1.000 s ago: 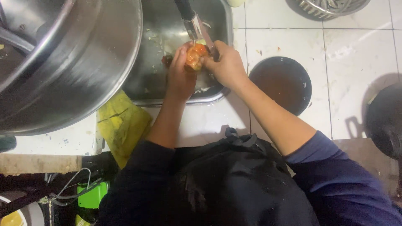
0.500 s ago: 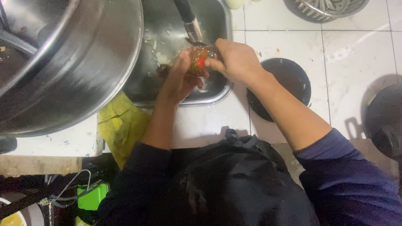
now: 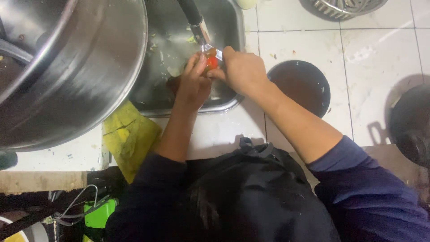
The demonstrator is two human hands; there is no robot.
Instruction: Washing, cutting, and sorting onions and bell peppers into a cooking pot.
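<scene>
- The left hand (image 3: 193, 83) is cupping one small red and orange vegetable (image 3: 211, 60) from below, over the steel sink (image 3: 224, 105); its grip is closed around the piece.
- The right hand (image 3: 242, 69) is pressing on the same vegetable from the side, its fingers closed narrow; I cannot tell whether it is holding a small tool too.
- The vegetable is sitting just under the mouth of the one dark tap (image 3: 195, 18), near the middle of the sink.
- Pale scraps are lying on the sink bottom, behind the hands.
- One very large steel pot (image 3: 85, 76) is covering the sink's left edge, so the open room in the sink is only on the right half.
- One yellow cloth (image 3: 127, 136) is hanging over the front edge of the white tiled surface (image 3: 215, 132), left of the sink's front corner.
- One dark round pan (image 3: 304, 83) is standing just right of the sink, close under the right forearm.
- One metal strainer (image 3: 349, 6) is lying beyond the sink's right corner, cut by the frame.
- One more dark round thing (image 3: 412, 123) is standing far right of the sink, at the frame edge.
</scene>
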